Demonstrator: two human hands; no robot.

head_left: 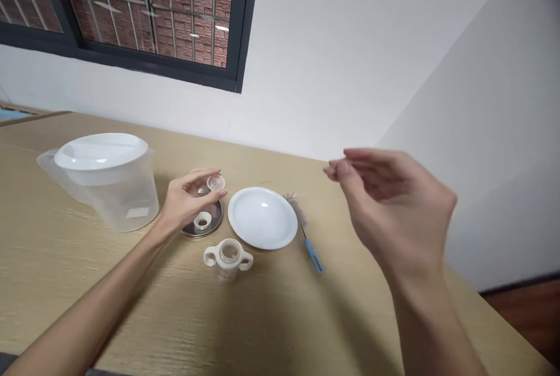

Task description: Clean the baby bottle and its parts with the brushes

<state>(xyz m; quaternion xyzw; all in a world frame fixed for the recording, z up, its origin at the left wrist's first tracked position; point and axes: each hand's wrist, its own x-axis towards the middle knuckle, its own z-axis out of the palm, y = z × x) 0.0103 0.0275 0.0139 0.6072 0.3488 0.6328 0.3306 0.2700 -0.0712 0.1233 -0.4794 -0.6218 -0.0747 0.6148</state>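
Observation:
Over a round metal tray [214,221], my left hand [188,195] pinches a small clear round cap [216,182] between thumb and fingers. On that tray lies a white bottle ring [202,221]; another piece behind my left hand is partly hidden. Raised to the right, my right hand [389,201] has thumb and fingertips pressed together; whatever is between them is too small and blurred to name. Below the tray, a baby bottle [227,271] with two white handles stands upright without a lid. Beside it is a white dish [262,218] that neither hand touches.
A clear water pitcher [126,198] with a white lid stands at the left. To the right of the dish lies a bottle brush [312,255] with a blue handle. The wooden table [166,329] meets a white wall and a barred window [153,8] behind.

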